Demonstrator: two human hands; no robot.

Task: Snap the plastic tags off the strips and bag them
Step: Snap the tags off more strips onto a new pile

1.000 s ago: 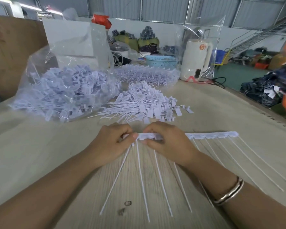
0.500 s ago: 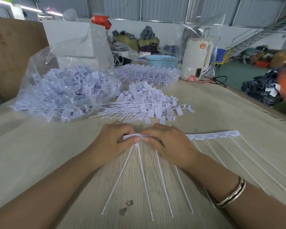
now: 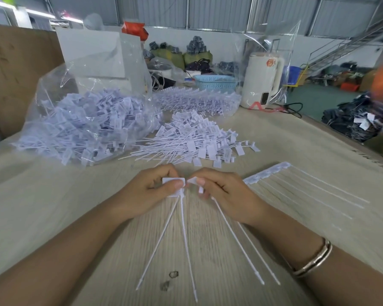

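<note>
My left hand (image 3: pixel 146 191) pinches two white plastic tags (image 3: pixel 174 184) whose long tails fan toward me across the table. My right hand (image 3: pixel 226 193) pinches the near end of the white tag strip (image 3: pixel 265 173), which runs up to the right with several tails trailing off it. A small gap shows between the tags in my left hand and the strip end in my right. Beyond my hands lies a loose pile of snapped-off tags (image 3: pixel 192 142). A clear plastic bag (image 3: pixel 82 120) full of tags sits at the left.
A stack of whole strips (image 3: pixel 197 100) lies at the back by a blue basket (image 3: pixel 216 83) and a white kettle (image 3: pixel 262 80). Brown cardboard (image 3: pixel 11 74) stands at the left. The wooden table (image 3: pixel 53 206) drops off at its right edge (image 3: pixel 341 138).
The tags in my left hand have come apart from the strip. My right hand has tilted the strip, so its far end has swung away from me.
</note>
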